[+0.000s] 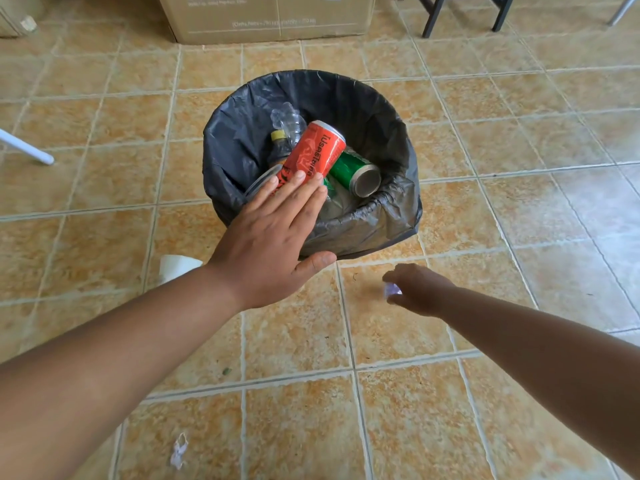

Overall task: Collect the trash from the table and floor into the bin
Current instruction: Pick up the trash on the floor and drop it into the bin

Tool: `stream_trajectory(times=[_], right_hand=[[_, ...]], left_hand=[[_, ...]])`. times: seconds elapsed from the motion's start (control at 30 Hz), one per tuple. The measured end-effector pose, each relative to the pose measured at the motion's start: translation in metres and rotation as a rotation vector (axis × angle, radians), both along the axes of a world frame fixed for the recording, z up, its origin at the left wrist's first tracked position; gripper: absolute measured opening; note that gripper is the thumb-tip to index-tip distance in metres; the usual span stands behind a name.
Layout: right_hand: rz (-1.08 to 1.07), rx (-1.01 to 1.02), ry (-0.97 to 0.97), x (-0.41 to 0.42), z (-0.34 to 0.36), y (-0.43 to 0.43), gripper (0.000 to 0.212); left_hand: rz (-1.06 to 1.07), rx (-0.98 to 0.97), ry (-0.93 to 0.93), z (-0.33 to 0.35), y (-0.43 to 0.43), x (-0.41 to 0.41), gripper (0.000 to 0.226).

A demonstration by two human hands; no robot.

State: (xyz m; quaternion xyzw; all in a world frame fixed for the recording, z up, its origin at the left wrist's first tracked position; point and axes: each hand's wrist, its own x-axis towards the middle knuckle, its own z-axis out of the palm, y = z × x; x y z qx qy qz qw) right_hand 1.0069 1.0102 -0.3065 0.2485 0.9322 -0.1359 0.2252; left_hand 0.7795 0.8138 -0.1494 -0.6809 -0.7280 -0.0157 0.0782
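bin holds red can, green can, bottle; right hand pinches scrap.

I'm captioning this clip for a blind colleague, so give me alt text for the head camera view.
A left hand reaches flat over a black-lined bin holding a red can, a green can and bottles. The right hand pinches a pale scrap beside the bin; a white paper and a torn bit lie on the tiled floor.
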Motion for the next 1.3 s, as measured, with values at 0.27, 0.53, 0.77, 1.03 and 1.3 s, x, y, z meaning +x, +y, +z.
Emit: stream_trajectory(times=[0.27, 0.53, 0.77, 1.03, 1.3], right_hand=[[-0.524, 0.267, 0.779, -0.025, 0.094, 0.070, 0.038], [-0.232, 0.205, 1.429, -0.079, 0.193, 0.019, 0.036], [0.047, 0.303, 1.013, -0.087, 0.163, -0.029, 0.030], [0.105, 0.326, 0.952, -0.086, 0.143, -0.022, 0.049], [0.180, 0.381, 0.907, -0.088, 0.139, -0.020, 0.061]], left_hand=[[-0.004, 0.012, 0.009, -0.001, 0.000, 0.001, 0.087], [-0.015, 0.015, 0.014, -0.002, 0.000, -0.002, 0.088], [-0.039, 0.056, 0.006, -0.005, -0.002, -0.004, 0.086], [-0.046, 0.039, -0.002, -0.005, -0.003, -0.004, 0.087], [-0.042, -0.017, -0.041, 0.002, -0.007, -0.007, 0.086]])
